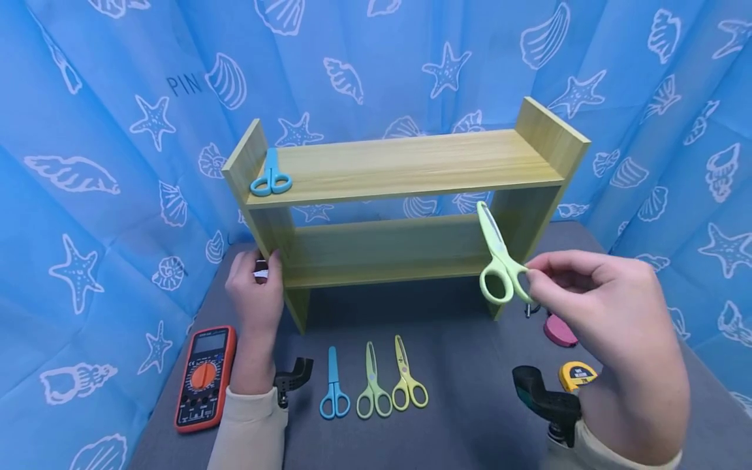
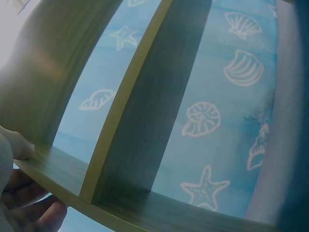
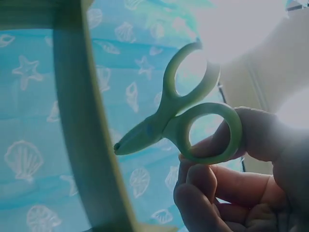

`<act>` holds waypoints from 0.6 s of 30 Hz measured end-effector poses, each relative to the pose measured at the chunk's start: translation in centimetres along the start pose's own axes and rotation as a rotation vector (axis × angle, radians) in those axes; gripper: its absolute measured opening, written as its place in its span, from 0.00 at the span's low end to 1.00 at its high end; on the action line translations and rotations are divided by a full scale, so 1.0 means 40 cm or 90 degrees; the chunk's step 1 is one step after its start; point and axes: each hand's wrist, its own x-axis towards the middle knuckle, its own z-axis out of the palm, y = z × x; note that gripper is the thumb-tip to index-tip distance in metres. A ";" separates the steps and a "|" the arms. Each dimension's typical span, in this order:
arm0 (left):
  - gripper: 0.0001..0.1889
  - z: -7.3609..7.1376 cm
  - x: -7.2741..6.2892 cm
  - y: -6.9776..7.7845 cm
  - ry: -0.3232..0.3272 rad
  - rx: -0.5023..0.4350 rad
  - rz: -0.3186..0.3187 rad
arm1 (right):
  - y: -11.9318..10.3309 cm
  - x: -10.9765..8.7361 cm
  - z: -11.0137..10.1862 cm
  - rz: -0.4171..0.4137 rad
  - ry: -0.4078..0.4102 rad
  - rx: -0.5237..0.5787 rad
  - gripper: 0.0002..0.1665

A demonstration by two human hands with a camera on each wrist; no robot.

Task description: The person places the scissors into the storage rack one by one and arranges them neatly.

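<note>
My right hand (image 1: 605, 300) pinches a pair of light green scissors (image 1: 496, 258) by one finger loop, blades pointing up, in front of the right end of a wooden shelf (image 1: 399, 163). In the right wrist view the thumb and fingers close on the lower loop of the scissors (image 3: 188, 111). My left hand (image 1: 255, 287) grips the edge of the shelf's left side panel, thumb on the inner face and fingers outside, as the left wrist view also shows. A pair of blue scissors (image 1: 271, 175) lies on the top board at its left end.
On the grey table before the shelf lie blue scissors (image 1: 333, 385), green scissors (image 1: 373, 385) and yellow scissors (image 1: 407, 378). A red multimeter (image 1: 205, 378) lies left; a pink round object (image 1: 559, 331) and a yellow tape measure (image 1: 576, 376) lie right. A blue shell-print curtain (image 1: 376, 65) hangs behind.
</note>
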 end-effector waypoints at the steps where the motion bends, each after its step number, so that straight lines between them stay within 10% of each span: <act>1: 0.12 0.000 0.000 0.001 0.001 -0.002 -0.003 | -0.012 0.008 -0.003 -0.006 0.012 0.002 0.09; 18: 0.12 0.001 -0.001 0.003 0.000 0.000 -0.005 | -0.250 0.230 0.018 -0.002 -0.020 0.035 0.15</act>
